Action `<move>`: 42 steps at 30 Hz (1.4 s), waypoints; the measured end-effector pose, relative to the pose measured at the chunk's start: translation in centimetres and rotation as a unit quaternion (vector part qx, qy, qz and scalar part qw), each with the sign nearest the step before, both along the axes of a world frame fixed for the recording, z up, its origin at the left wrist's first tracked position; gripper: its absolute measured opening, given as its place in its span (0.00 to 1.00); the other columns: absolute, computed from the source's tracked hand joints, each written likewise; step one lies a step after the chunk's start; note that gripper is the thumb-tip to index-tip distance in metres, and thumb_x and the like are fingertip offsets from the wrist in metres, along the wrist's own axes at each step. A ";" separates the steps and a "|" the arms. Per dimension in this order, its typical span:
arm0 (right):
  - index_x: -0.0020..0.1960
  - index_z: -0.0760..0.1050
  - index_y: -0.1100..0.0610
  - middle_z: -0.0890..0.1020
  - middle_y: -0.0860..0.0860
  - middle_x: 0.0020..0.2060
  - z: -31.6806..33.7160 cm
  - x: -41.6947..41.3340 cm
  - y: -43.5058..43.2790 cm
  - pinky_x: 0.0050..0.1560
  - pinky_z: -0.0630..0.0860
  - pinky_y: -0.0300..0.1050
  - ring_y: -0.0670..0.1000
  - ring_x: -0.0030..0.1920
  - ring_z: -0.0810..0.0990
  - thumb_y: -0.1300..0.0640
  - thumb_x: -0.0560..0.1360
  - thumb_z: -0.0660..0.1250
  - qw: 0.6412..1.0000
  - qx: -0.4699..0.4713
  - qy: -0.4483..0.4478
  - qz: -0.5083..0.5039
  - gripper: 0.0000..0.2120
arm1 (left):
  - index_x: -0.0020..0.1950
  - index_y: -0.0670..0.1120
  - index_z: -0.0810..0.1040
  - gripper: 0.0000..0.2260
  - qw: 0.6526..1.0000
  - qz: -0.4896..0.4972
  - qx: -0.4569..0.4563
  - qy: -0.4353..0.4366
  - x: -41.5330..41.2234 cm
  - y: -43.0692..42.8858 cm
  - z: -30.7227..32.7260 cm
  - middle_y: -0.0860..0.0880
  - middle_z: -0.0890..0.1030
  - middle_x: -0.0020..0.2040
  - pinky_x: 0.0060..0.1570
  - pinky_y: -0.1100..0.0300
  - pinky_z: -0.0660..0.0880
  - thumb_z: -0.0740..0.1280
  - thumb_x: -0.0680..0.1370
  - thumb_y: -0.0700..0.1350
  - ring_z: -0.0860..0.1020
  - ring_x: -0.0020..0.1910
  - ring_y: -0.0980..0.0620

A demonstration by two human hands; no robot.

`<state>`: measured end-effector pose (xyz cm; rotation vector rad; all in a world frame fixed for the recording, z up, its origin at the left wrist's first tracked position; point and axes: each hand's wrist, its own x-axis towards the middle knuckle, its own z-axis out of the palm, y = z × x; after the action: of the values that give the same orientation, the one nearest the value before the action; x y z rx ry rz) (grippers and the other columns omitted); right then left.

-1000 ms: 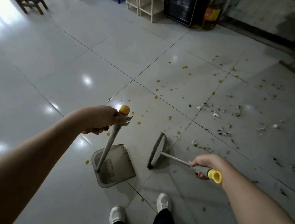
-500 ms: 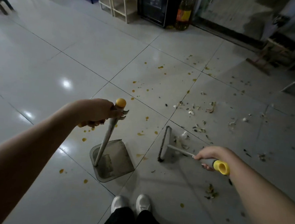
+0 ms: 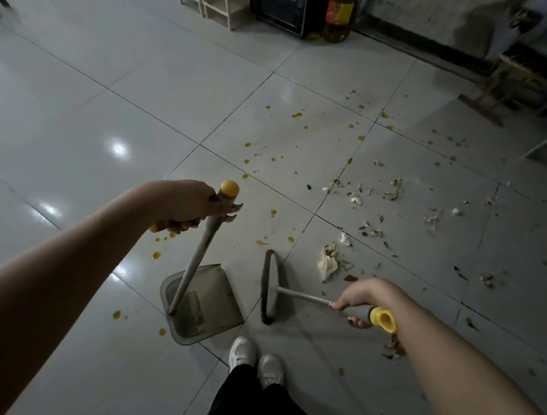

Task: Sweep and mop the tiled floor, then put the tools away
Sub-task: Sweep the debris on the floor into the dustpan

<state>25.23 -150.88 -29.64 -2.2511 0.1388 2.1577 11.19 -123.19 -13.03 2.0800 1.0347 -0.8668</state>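
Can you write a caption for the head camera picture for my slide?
Left hand holds the dustpan, right hand holds the broom, with scraps scattered on the tiled floor.

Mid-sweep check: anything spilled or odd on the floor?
Yes. Orange drips spatter the tiles from the dustpan out toward the bottle. Dry scraps and a crumpled tissue lie scattered right of the broom, unswept.

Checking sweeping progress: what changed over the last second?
The right hand swung the broom out toward the litter, then back beside the dustpan; the shoes came together. Unchanged: left hand grips the dustpan handle, litter unswept.
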 end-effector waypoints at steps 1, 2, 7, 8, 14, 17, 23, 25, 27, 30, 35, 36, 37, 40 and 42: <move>0.47 0.69 0.60 0.72 0.53 0.32 0.1 0.5 -0.6 0.22 0.72 0.35 0.46 0.26 0.71 0.52 0.79 0.62 1.000 -0.006 -0.010 -0.001 0.11 | 0.38 0.42 0.68 0.20 1.000 0.004 0.000 -0.001 0.2 0.0 -0.1 0.47 0.67 0.29 0.25 0.64 0.64 0.59 0.79 0.57 0.63 0.25 0.53; 0.47 0.69 0.61 0.73 0.53 0.32 0.3 0.9 -1.2 0.22 0.71 0.35 0.46 0.26 0.71 0.52 0.79 0.62 1.000 -0.012 -0.020 -0.003 0.11 | 0.38 0.42 0.68 0.19 1.000 0.008 -0.002 -0.001 0.3 0.0 -0.2 0.47 0.67 0.29 0.25 0.64 0.64 0.59 0.79 0.57 0.63 0.25 0.53; 0.47 0.67 0.60 0.71 0.56 0.39 0.1 2.5 -2.4 0.21 0.71 0.35 0.46 0.22 0.73 0.53 0.79 0.62 0.997 -0.031 -0.076 0.001 0.10 | 0.43 0.40 0.69 0.19 1.000 -0.003 -0.025 -0.006 0.8 0.1 -0.4 0.47 0.66 0.30 0.25 0.64 0.64 0.59 0.79 0.56 0.63 0.25 0.53; 0.52 0.68 0.60 0.72 0.57 0.45 0.3 2.5 -2.2 0.22 0.72 0.36 0.47 0.24 0.73 0.54 0.79 0.62 0.996 -0.019 -0.087 0.002 0.09 | 0.43 0.41 0.69 0.19 1.000 -0.007 -0.027 -0.006 0.9 0.1 -0.4 0.47 0.66 0.30 0.25 0.64 0.64 0.59 0.79 0.57 0.63 0.25 0.53; 0.59 0.68 0.59 0.73 0.54 0.42 2.1 3.4 -1.1 0.22 0.72 0.36 0.45 0.22 0.73 0.56 0.79 0.63 0.992 0.038 -0.111 -0.048 0.11 | 0.39 0.43 0.69 0.17 0.999 -0.025 -0.037 -0.001 0.7 0.6 -0.8 0.47 0.67 0.30 0.26 0.64 0.64 0.59 0.79 0.55 0.63 0.26 0.53; 0.50 0.69 0.59 0.72 0.53 0.31 3.4 2.9 0.8 0.21 0.71 0.34 0.45 0.19 0.71 0.54 0.80 0.62 0.993 0.054 -0.077 -0.071 0.07 | 0.40 0.43 0.69 0.17 0.999 -0.027 -0.038 0.001 0.2 1.5 -0.5 0.47 0.66 0.30 0.25 0.64 0.64 0.59 0.79 0.56 0.63 0.25 0.54; 0.47 0.68 0.58 0.72 0.52 0.32 1.5 -0.5 8.0 0.21 0.71 0.34 0.45 0.24 0.71 0.52 0.79 0.62 0.991 0.096 -0.040 -0.083 0.09 | 0.41 0.43 0.69 0.17 1.000 -0.004 -0.031 0.000 -1.1 4.7 0.5 0.48 0.66 0.30 0.23 0.66 0.63 0.59 0.79 0.56 0.63 0.24 0.54; 0.47 0.68 0.58 0.72 0.53 0.32 0.5 -1.4 10.1 0.20 0.71 0.34 0.45 0.23 0.70 0.52 0.79 0.62 0.990 0.108 -0.023 -0.091 0.09 | 0.41 0.43 0.68 0.18 1.000 0.002 -0.026 0.004 -1.4 5.7 0.5 0.48 0.66 0.29 0.22 0.67 0.63 0.59 0.79 0.57 0.62 0.23 0.54; 0.47 0.68 0.58 0.72 0.53 0.32 -0.5 -2.2 11.8 0.20 0.71 0.34 0.45 0.24 0.70 0.52 0.79 0.62 0.989 0.110 -0.006 -0.098 0.10 | 0.40 0.43 0.68 0.18 1.000 0.001 -0.030 0.005 -1.7 6.5 0.3 0.48 0.66 0.29 0.22 0.67 0.63 0.59 0.79 0.57 0.62 0.23 0.54; 0.48 0.68 0.59 0.72 0.53 0.32 -2.3 -2.9 13.6 0.21 0.71 0.34 0.45 0.25 0.69 0.52 0.79 0.62 0.987 0.103 0.005 -0.122 0.10 | 0.40 0.43 0.69 0.18 0.999 -0.003 -0.039 0.011 -2.2 7.5 -0.7 0.48 0.67 0.29 0.23 0.66 0.64 0.60 0.79 0.57 0.63 0.24 0.54; 0.47 0.67 0.60 0.72 0.54 0.32 -3.9 -2.5 14.2 0.20 0.71 0.34 0.47 0.23 0.71 0.53 0.80 0.62 0.989 0.069 -0.010 -0.133 0.11 | 0.40 0.44 0.69 0.17 0.999 -0.011 -0.046 0.014 -2.0 8.4 -1.7 0.47 0.67 0.30 0.24 0.65 0.63 0.60 0.79 0.56 0.63 0.24 0.53; 0.47 0.67 0.61 0.72 0.54 0.32 -3.8 -2.0 13.8 0.20 0.71 0.34 0.47 0.20 0.71 0.53 0.79 0.62 0.988 0.061 -0.011 -0.144 0.11 | 0.40 0.43 0.69 0.17 0.999 -0.009 -0.048 0.012 -1.7 8.6 -1.7 0.47 0.67 0.29 0.24 0.65 0.63 0.60 0.79 0.56 0.63 0.24 0.53; 0.47 0.67 0.61 0.72 0.54 0.31 -3.6 -1.4 13.3 0.20 0.71 0.34 0.47 0.17 0.71 0.53 0.79 0.62 0.987 0.051 -0.016 -0.149 0.11 | 0.40 0.43 0.69 0.17 0.999 -0.007 -0.048 0.009 -1.4 8.8 -1.7 0.47 0.67 0.29 0.24 0.65 0.63 0.60 0.79 0.56 0.63 0.24 0.53; 0.52 0.68 0.61 0.73 0.55 0.31 -2.7 0.6 11.0 0.19 0.71 0.34 0.48 0.15 0.70 0.53 0.79 0.63 0.987 0.025 -0.043 -0.154 0.11 | 0.45 0.42 0.71 0.17 0.998 -0.018 -0.055 -0.003 -0.4 8.8 -1.5 0.48 0.67 0.30 0.22 0.66 0.64 0.60 0.79 0.56 0.63 0.24 0.54; 0.51 0.68 0.61 0.73 0.55 0.31 -1.9 1.7 9.4 0.19 0.71 0.35 0.48 0.16 0.71 0.54 0.79 0.63 0.986 0.010 -0.061 -0.152 0.10 | 0.50 0.41 0.73 0.17 0.997 -0.029 -0.064 -0.012 0.4 8.5 -1.3 0.48 0.67 0.30 0.23 0.65 0.64 0.60 0.79 0.56 0.63 0.25 0.54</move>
<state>26.90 -141.51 -31.53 -2.1770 0.4248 1.8548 11.55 -114.71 -14.30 2.0157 0.8875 -0.9104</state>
